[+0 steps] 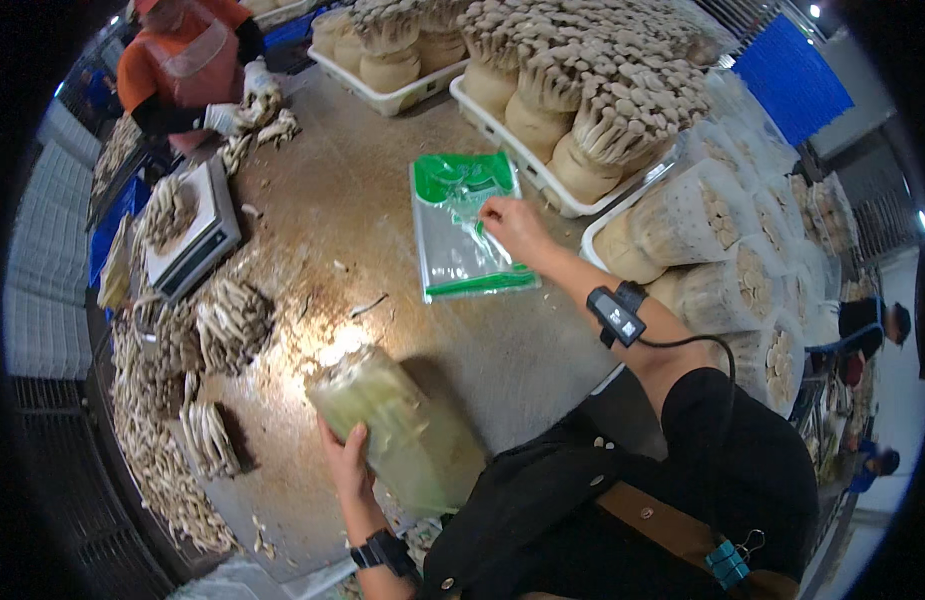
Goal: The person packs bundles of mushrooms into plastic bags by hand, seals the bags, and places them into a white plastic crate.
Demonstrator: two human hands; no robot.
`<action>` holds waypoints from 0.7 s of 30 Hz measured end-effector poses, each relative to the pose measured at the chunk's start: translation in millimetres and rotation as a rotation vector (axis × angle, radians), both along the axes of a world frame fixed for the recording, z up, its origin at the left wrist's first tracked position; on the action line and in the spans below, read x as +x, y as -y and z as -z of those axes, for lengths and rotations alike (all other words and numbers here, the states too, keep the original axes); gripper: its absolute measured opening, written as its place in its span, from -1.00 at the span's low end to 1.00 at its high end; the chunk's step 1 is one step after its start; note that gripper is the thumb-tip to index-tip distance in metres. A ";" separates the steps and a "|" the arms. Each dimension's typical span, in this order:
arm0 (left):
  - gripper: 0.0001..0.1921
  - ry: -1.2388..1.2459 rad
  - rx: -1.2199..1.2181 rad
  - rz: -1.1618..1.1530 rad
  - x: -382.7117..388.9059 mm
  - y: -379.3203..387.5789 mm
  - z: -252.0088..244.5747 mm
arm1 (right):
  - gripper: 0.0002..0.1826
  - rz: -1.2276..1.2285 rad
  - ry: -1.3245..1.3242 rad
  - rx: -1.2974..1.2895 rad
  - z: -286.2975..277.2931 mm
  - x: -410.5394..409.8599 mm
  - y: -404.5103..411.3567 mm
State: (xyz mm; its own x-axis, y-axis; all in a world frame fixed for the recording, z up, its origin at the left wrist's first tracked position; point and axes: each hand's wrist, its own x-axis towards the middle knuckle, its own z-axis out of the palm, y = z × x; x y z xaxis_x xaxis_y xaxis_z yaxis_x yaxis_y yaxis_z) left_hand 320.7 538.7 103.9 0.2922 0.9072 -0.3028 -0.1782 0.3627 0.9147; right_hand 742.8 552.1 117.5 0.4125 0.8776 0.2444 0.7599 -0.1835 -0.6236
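Observation:
My left hand (350, 457) grips the side of a filled greenish, see-through plastic bag (410, 435), thumb across its face. The bag leans toward my apron, and pale mushrooms show at its far end. Over a flat stack of clear plastic bags with green printed ends (462, 255), my right hand (516, 229) has its fingertips pinched together on crumpled film of the top bag. To the left of the filled bag, a bundle of long-stemmed mushrooms (209, 441) lies on the metal table (507, 367), with a larger clump (233, 322) beyond it.
A scale (196, 232) bearing mushrooms stands at the left, beside a long heap of mushrooms (158, 465). White trays (500, 142) of mushroom blocks line the far right, near wrapped blocks (676, 225). Across the table, a gloved person (192, 75) handles mushrooms.

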 end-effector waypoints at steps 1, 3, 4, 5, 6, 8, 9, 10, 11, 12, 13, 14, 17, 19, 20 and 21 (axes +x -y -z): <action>-0.18 -0.030 0.007 0.049 10.7 -0.9 -6.5 | -0.84 -0.040 0.068 0.031 -2.8 2.7 -0.5; -0.18 -0.027 0.103 0.223 39.0 -4.1 -21.3 | -0.83 -0.144 0.167 0.048 -7.8 6.0 -3.0; -0.17 -0.059 0.189 0.320 58.1 -5.4 -28.3 | -0.82 -0.206 0.192 0.034 -10.1 8.0 -4.8; -0.17 -0.071 0.302 0.396 80.1 -5.8 -33.7 | -0.81 -0.248 0.216 -0.009 -11.7 9.5 -6.9; -0.17 -0.122 0.337 0.449 103.8 -4.4 -37.0 | -0.80 -0.306 0.228 0.016 -12.5 11.9 -8.5; -0.18 -0.179 0.400 0.528 146.2 -4.4 -38.6 | -0.81 -0.322 0.161 -0.115 -8.5 16.0 -8.8; -0.18 -0.195 0.407 0.570 163.0 -6.2 -37.4 | -0.81 -0.355 0.138 -0.086 -3.7 17.8 -7.0; -0.19 -0.162 0.444 0.613 173.0 -7.1 -35.9 | -0.79 -0.320 0.207 -0.203 3.0 19.5 -4.1; -0.19 -0.216 0.394 0.605 178.4 -8.0 -33.7 | -0.77 -0.304 0.280 -0.236 11.7 20.1 1.8; -0.19 -0.222 0.376 0.596 181.9 -10.0 -30.9 | -0.74 -0.283 0.344 -0.339 21.2 20.2 8.2; -0.19 -0.215 0.360 0.588 181.5 -11.5 -28.5 | -0.74 -0.224 0.237 -0.291 30.7 20.0 15.0; -0.18 -0.264 0.389 0.593 178.8 -12.7 -26.4 | -0.75 -0.165 0.121 -0.315 39.5 18.3 20.9; -0.17 -0.386 0.501 0.610 170.0 -11.2 -23.3 | -0.78 -0.013 -0.040 -0.208 54.7 10.5 29.1; -0.17 -0.485 0.654 0.637 172.1 -7.4 -24.2 | -0.80 -0.053 -0.027 -0.104 51.7 6.6 25.1; -0.17 -0.439 0.692 0.623 176.6 -6.0 -25.5 | -0.80 -0.130 0.003 -0.066 46.0 6.2 20.6; -0.18 -0.487 0.641 0.652 182.7 -5.3 -27.0 | -0.79 -0.203 0.030 -0.024 38.7 6.7 15.3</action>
State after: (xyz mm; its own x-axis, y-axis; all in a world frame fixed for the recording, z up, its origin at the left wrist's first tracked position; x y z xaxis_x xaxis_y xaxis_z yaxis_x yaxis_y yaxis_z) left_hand 503.4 544.0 130.9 0.7594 0.6496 -0.0359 0.3195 -0.3243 0.8904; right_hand 749.6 536.8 78.8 0.2191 0.9477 0.2319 0.8012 -0.0391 -0.5971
